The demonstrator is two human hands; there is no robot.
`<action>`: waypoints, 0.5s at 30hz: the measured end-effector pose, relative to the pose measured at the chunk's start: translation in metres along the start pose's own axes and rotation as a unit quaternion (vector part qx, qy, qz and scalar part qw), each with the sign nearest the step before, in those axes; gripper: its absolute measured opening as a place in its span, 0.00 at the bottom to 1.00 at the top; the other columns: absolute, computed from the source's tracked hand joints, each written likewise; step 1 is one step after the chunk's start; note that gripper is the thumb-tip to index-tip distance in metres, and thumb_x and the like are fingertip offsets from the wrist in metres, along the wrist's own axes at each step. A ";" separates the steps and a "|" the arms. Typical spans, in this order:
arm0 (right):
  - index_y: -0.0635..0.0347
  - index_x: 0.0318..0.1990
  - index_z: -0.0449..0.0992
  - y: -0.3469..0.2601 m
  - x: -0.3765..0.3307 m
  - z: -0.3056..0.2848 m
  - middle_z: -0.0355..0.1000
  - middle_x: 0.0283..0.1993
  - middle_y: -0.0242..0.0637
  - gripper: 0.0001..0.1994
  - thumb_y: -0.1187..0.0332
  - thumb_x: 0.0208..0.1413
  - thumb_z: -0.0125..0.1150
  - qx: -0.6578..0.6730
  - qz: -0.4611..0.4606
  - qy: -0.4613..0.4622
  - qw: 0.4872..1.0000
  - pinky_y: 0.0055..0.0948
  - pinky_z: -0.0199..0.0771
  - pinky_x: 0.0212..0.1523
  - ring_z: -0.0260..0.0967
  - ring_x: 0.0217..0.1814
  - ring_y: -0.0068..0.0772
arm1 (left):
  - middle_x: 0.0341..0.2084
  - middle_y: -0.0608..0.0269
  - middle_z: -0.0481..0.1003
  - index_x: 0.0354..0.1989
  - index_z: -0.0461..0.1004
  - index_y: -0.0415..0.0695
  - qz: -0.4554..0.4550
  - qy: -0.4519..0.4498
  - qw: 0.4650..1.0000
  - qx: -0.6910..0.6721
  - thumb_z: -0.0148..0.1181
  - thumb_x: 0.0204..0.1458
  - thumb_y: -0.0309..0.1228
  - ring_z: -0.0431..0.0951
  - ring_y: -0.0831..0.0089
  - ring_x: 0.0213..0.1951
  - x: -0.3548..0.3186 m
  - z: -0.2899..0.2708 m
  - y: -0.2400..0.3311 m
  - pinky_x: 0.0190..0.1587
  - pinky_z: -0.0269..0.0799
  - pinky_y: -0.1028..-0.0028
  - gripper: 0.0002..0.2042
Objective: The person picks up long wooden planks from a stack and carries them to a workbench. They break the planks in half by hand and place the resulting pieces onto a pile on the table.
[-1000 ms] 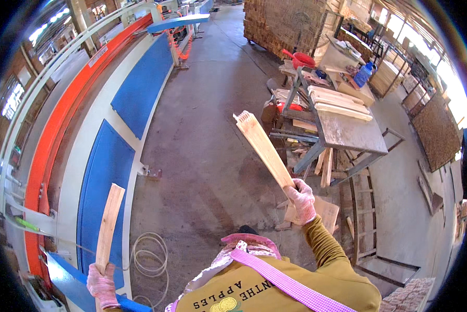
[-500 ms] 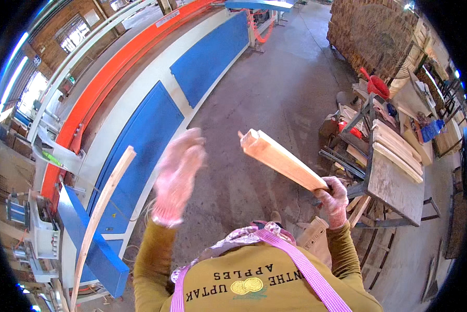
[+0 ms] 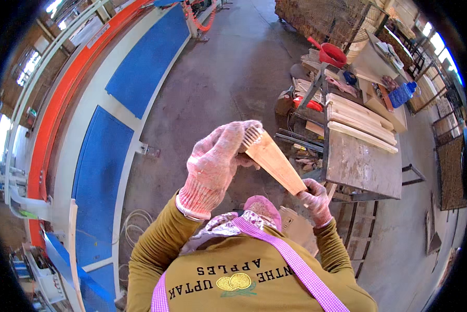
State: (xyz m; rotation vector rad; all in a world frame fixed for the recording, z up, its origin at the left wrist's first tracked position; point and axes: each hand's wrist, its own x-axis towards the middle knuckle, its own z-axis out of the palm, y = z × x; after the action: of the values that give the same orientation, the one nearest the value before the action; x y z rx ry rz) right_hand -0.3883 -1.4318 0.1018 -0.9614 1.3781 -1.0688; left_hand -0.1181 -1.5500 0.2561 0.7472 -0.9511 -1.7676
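Observation:
Both my hands wear pale knitted work gloves with pinkish staining. A short light-brown wooden piece (image 3: 276,162) slants between them, with comb-like notches cut into its upper left end. My left hand (image 3: 216,160) is closed about that notched end; its thumb and some fingertips are partly hidden behind the wood. Around the lower right end, my right hand (image 3: 315,202) is wrapped with the fingers closed. The piece is held up in front of my chest, above the floor.
On the right, a worn table (image 3: 362,165) carries several pale wooden strips (image 3: 359,120). Behind them are a red dipper (image 3: 331,54) and a blue plastic jug (image 3: 402,94). A long blue-and-white machine (image 3: 104,179) with an orange rail (image 3: 62,88) runs along the left, near an upright wooden strip (image 3: 73,249).
My left hand, which was apart from the wood, has come over to the right and closed on its notched end. The view has turned rightward. My right hand keeps its hold.

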 end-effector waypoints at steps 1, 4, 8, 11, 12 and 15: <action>0.66 0.45 0.76 0.003 0.001 0.000 0.74 0.38 0.31 0.18 0.66 0.48 0.67 0.007 0.013 -0.009 1.000 0.24 0.73 0.45 0.71 0.41 0.22 | 0.47 0.52 0.76 0.47 0.74 0.36 0.001 0.007 1.000 0.022 0.48 0.65 0.40 0.79 0.63 0.43 0.002 0.003 -0.003 0.38 0.80 0.63 0.18; 0.66 0.46 0.76 0.018 0.008 0.000 0.74 0.39 0.30 0.21 0.60 0.49 0.67 0.016 0.038 -0.058 0.997 0.23 0.71 0.44 0.69 0.39 0.21 | 0.42 0.55 0.78 0.47 0.76 0.37 0.003 0.015 0.997 0.072 0.51 0.64 0.39 0.79 0.69 0.39 0.006 0.016 -0.003 0.36 0.79 0.68 0.16; 0.66 0.48 0.75 0.019 0.012 0.021 0.75 0.39 0.32 0.25 0.56 0.48 0.68 0.068 0.060 -0.127 0.988 0.24 0.71 0.43 0.71 0.40 0.23 | 0.36 0.61 0.80 0.45 0.78 0.38 0.009 0.017 0.993 0.119 0.54 0.62 0.38 0.79 0.77 0.34 0.005 0.030 -0.001 0.31 0.75 0.77 0.15; 0.67 0.48 0.74 0.025 0.015 0.031 0.75 0.40 0.35 0.22 0.61 0.49 0.67 0.164 0.068 -0.190 0.966 0.24 0.71 0.44 0.72 0.41 0.24 | 0.34 0.63 0.81 0.43 0.80 0.39 0.004 0.027 0.986 0.167 0.54 0.62 0.37 0.78 0.79 0.32 0.003 0.034 -0.004 0.29 0.74 0.80 0.13; 0.67 0.48 0.74 0.018 0.014 0.039 0.75 0.40 0.35 0.22 0.63 0.49 0.67 0.189 0.062 -0.200 0.959 0.23 0.71 0.45 0.72 0.41 0.25 | 0.34 0.63 0.81 0.42 0.80 0.39 0.016 0.030 0.983 0.180 0.54 0.62 0.36 0.78 0.79 0.32 0.001 0.034 -0.006 0.29 0.74 0.80 0.13; 0.67 0.49 0.74 -0.002 0.008 0.047 0.75 0.41 0.36 0.21 0.65 0.50 0.66 0.192 0.068 -0.183 0.962 0.23 0.71 0.46 0.72 0.42 0.24 | 0.34 0.62 0.81 0.40 0.80 0.38 0.026 0.048 0.982 0.181 0.54 0.62 0.35 0.79 0.78 0.33 -0.004 0.036 -0.008 0.33 0.75 0.80 0.13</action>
State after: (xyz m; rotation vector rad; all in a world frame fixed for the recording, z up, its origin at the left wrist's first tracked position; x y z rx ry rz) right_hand -0.3419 -1.4437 0.1013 -0.7195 0.8780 -0.9516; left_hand -0.1497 -1.5351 0.2680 1.0171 -1.2320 -1.5152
